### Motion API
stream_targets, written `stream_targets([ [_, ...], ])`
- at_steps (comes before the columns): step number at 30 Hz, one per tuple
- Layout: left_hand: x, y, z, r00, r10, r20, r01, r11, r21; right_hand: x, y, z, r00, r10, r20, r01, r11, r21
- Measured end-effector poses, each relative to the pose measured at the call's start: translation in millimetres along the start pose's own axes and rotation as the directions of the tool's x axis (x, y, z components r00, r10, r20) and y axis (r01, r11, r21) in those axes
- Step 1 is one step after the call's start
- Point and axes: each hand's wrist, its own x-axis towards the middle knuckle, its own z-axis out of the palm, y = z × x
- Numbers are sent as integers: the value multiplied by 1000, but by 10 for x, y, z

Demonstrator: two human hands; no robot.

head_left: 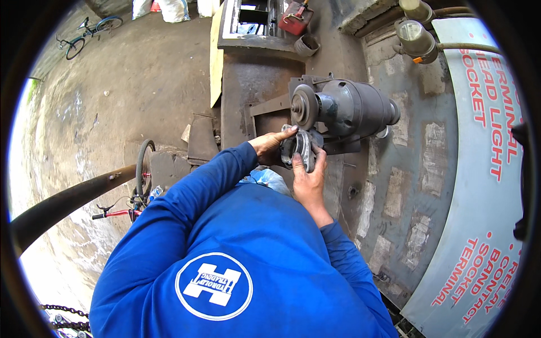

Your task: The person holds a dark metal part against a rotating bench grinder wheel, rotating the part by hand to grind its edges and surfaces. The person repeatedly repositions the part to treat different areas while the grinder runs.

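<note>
Between my two hands is a dark grey metal part (304,151), rounded and ring-like with an opening in its middle. My left hand (271,146) grips its left side, thumb along the top edge. On the near right side, my right hand (310,181) closes on it with thumb and fingers. Just beyond the part stands the round wheel (305,106) of a bench grinder (354,107). The part is right beside the wheel's lower edge; I cannot tell whether they touch.
A metal frame (270,107) stands left of the grinder. Farther back are a red container (295,18) and a small dark can (307,45). A grey printed sign (445,270) leans along the right. Bicycles stand at the left, one (84,35) far off. A dark pole (79,197) crosses the lower left.
</note>
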Motion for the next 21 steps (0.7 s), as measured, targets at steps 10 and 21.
stream_targets([
  [10,-76,-71,217,990,137,-8,-137,988,70,-149,247,-99,998,-51,-30,56,984,167],
  [21,-46,-140,286,981,194,8,-194,976,99,-126,449,-194,994,-107,-4,107,987,117],
])
